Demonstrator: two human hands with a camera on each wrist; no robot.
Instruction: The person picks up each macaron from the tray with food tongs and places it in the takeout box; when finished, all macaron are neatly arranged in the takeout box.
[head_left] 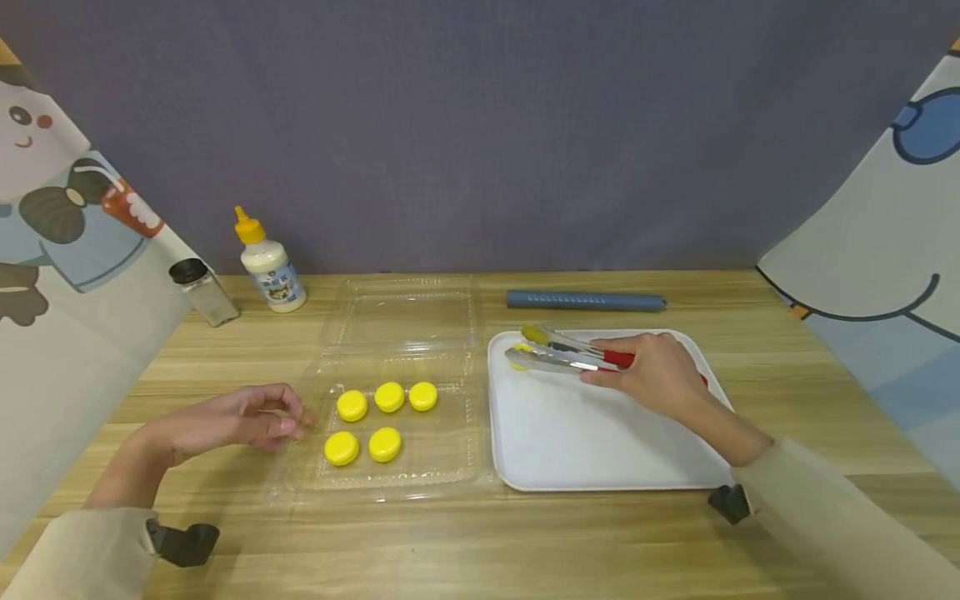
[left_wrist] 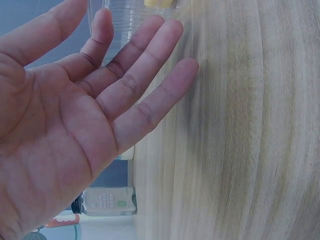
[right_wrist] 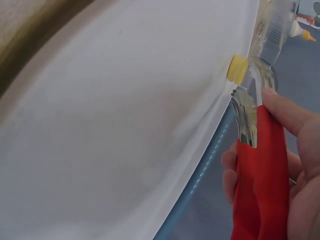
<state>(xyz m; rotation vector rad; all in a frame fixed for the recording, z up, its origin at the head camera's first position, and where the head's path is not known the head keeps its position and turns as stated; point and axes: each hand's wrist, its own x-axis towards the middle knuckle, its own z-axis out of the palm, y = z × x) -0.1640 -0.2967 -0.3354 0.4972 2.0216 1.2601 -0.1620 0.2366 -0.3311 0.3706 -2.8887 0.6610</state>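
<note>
My right hand [head_left: 660, 372] grips metal tongs with red handles [right_wrist: 270, 170] above a white tray [head_left: 600, 442]. The tongs' tips are spread at a yellow macaron-shaped piece [right_wrist: 237, 69] in the tray's far left corner; whether they touch it I cannot tell. Left of the tray lies an unfolded clear plastic box [head_left: 450, 467], its lid [head_left: 408, 317] laid back behind it. Several yellow macaron-shaped pieces [head_left: 385, 445] sit in the box in two rows. My left hand [left_wrist: 95, 95] is beside the box's left edge, fingers loosely bent, holding nothing.
At the back left stand a white squeeze bottle [head_left: 273, 271] with a yellow nozzle and a clear jar [head_left: 206, 293] with a black cap. A blue-grey bar-shaped object [head_left: 585, 300] lies behind the tray. A dark partition [head_left: 480, 133] rises along the table's back edge.
</note>
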